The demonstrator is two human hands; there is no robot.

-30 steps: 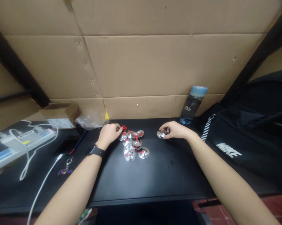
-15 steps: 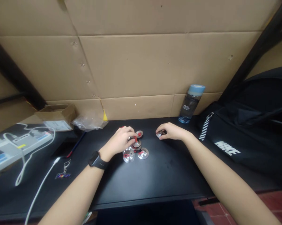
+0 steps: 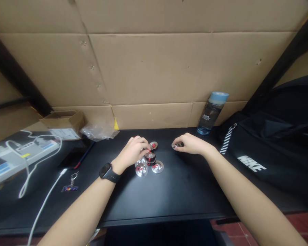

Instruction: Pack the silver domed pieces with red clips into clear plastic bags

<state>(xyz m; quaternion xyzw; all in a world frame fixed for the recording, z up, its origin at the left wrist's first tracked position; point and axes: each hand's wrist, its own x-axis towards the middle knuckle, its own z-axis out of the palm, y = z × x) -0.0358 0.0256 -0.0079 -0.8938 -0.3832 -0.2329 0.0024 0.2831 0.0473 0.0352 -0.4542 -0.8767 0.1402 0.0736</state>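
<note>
Several shiny round metal discs with domed centres and red loops lie in a loose pile on the black table [image 3: 169, 201]. One disc [image 3: 141, 168] is at the front left of the pile, another [image 3: 157, 167] at its front right. My left hand [image 3: 137, 150], with a black watch on the wrist, reaches over the pile's left side, its fingers closed at a red loop on one of the discs. To the right, apart from the pile, my right hand [image 3: 183, 143] has its fingers closed round a separate metal disc [image 3: 176, 146] at the tabletop.
A water bottle [image 3: 212, 113] and a black bag [image 3: 266, 147] stand at the right. On the left are a white power strip [image 3: 23, 157] with cables, a small open carton [image 3: 64, 124], plastic wrap [image 3: 99, 130], a phone [image 3: 75, 158] and a keychain [image 3: 70, 188]. Cardboard lines the back.
The view has shifted slightly. My left fingers have drawn together at a red loop on the pile. My right hand keeps its place at the separate disc.
</note>
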